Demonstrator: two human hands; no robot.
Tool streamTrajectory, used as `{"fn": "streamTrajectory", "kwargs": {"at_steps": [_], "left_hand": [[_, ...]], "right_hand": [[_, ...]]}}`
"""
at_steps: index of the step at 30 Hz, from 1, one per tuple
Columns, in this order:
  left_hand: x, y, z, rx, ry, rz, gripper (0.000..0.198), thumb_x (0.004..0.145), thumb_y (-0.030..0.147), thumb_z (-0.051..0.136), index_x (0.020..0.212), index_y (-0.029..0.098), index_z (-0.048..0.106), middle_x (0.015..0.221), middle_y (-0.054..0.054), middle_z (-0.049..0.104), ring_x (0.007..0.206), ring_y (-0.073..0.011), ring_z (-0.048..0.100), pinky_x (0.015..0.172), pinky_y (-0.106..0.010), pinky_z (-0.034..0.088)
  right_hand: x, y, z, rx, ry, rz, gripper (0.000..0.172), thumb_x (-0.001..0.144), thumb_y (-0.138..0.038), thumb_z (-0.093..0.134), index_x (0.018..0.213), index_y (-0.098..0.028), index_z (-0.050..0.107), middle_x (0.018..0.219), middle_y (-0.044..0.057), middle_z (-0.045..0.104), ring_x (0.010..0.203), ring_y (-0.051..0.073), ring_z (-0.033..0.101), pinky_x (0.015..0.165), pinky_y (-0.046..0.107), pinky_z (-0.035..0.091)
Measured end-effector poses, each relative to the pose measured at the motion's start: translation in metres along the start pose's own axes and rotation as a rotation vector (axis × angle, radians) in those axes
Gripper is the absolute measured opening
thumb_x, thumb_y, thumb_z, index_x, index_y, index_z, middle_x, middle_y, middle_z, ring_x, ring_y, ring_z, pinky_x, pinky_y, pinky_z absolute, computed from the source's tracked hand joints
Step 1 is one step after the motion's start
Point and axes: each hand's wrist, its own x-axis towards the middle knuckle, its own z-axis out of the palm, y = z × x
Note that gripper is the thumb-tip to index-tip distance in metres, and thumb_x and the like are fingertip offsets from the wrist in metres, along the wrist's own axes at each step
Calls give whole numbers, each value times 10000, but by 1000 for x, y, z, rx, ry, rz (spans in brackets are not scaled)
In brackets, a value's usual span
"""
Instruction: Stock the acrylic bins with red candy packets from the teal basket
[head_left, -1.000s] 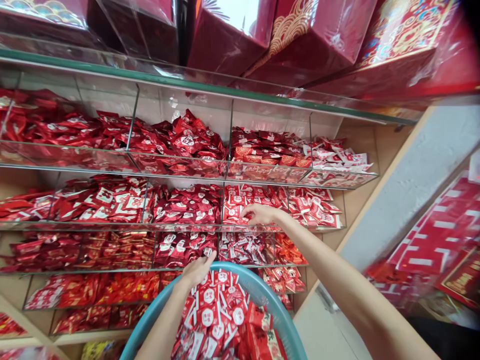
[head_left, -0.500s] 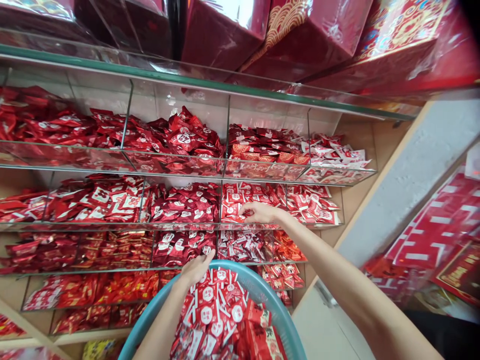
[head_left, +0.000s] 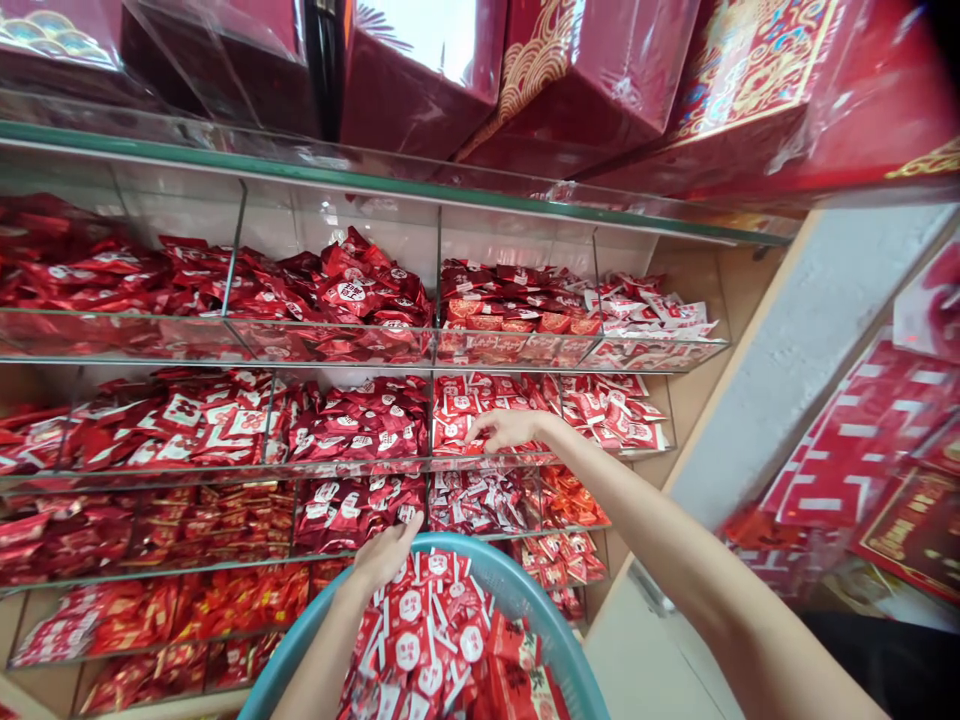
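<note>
A teal plastic basket (head_left: 551, 605) filled with small red-and-white candy packets (head_left: 409, 650) stands below the shelves. At its far left rim is my left hand (head_left: 384, 558), thumb up along the edge and the other fingers mostly hidden, gripping the rim. My right hand (head_left: 510, 428) reaches over the front glass of a middle-shelf compartment. Its fingers are slightly bent and apart, just over the red-and-white packets (head_left: 454, 400) there, with nothing visible between them. To the left, the neighbouring compartment has dark red packets with white labels (head_left: 360, 420).
Glass dividers (head_left: 436, 270) and low glass fronts split the shelves into compartments of red packets. Above, a thick glass shelf (head_left: 337, 175) carries large maroon gift boxes (head_left: 600, 90). A pale wall (head_left: 787, 330) and hanging red-and-white packages (head_left: 832, 470) are at the right.
The view has shifted slightly, so the shelves sit lower and further left. My right hand's fingers have opened out a little over the packets. My left hand stays at the basket rim.
</note>
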Motion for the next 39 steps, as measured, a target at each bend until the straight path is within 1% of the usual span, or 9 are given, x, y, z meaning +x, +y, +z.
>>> {"fn": "streamTrajectory", "kwargs": {"at_steps": [6, 11, 14, 19, 22, 26, 31, 36, 39], "left_hand": [[3, -3, 1, -70, -23, 2, 674, 764, 646, 141, 1072, 257, 596, 1196, -54, 571, 1105, -293, 500, 882, -394, 381], [2, -1, 0, -66, -22, -12, 699, 756, 662, 131, 1087, 251, 590, 1207, -62, 561, 1113, -294, 493, 871, -390, 390], [3, 0, 0, -70, -18, -22, 727, 745, 683, 110, 1086, 258, 591, 1195, -64, 570, 1102, -295, 503, 865, -394, 394], [6, -3, 2, -74, -22, -30, 770, 720, 719, 99, 1085, 257, 595, 1193, -71, 571, 1108, -303, 496, 874, -405, 388], [6, -4, 3, -83, -27, -30, 781, 718, 723, 83, 1109, 264, 579, 1213, -71, 555, 1116, -304, 488, 884, -421, 378], [4, -3, 2, -75, -31, -29, 776, 721, 717, 75, 1124, 272, 567, 1236, -61, 537, 1126, -302, 480, 877, -414, 384], [1, 1, 0, -61, -25, -46, 804, 718, 715, 69, 1138, 240, 564, 1251, -80, 519, 1127, -309, 479, 862, -398, 392], [2, 1, 0, -35, -17, -27, 803, 728, 697, 74, 1139, 213, 566, 1222, -93, 542, 1108, -298, 499, 846, -373, 399], [4, 0, 1, -14, -17, -32, 783, 736, 684, 98, 1140, 204, 568, 1202, -97, 556, 1097, -296, 510, 842, -365, 400]], "right_hand": [[-19, -5, 0, 3, 19, 104, 440, 594, -65, 541, 969, -270, 643, 817, -49, 639, 708, 116, 551, 650, 226, 428], [-33, -2, 6, -7, 79, 17, 487, 557, -149, 682, 1027, -243, 603, 974, -7, 609, 812, 146, 547, 719, 260, 426], [-41, -4, 11, 38, 150, -28, 436, 604, -217, 687, 1030, -213, 592, 953, 4, 606, 831, 146, 540, 749, 272, 418], [-51, -12, 15, 215, 208, -53, 283, 713, -389, 606, 896, -173, 622, 823, -3, 609, 755, 126, 529, 718, 267, 414], [-53, -10, 15, 317, 335, -33, 321, 718, -457, 580, 804, -150, 622, 760, -10, 596, 708, 112, 512, 701, 258, 401], [-56, -5, 18, 541, 493, -12, 318, 694, -456, 609, 771, -148, 614, 732, -20, 591, 690, 95, 507, 722, 248, 388], [-63, -11, 27, 886, 463, 61, 282, 702, -457, 608, 784, -187, 600, 715, -23, 607, 642, 97, 536, 629, 235, 409], [-69, -17, 34, 1017, 474, 74, 272, 733, -456, 580, 813, -196, 589, 719, -10, 631, 562, 82, 529, 526, 213, 386], [-70, -21, 39, 1100, 473, 68, 246, 732, -425, 594, 812, -194, 575, 755, 3, 639, 610, 96, 555, 567, 224, 416]]}}
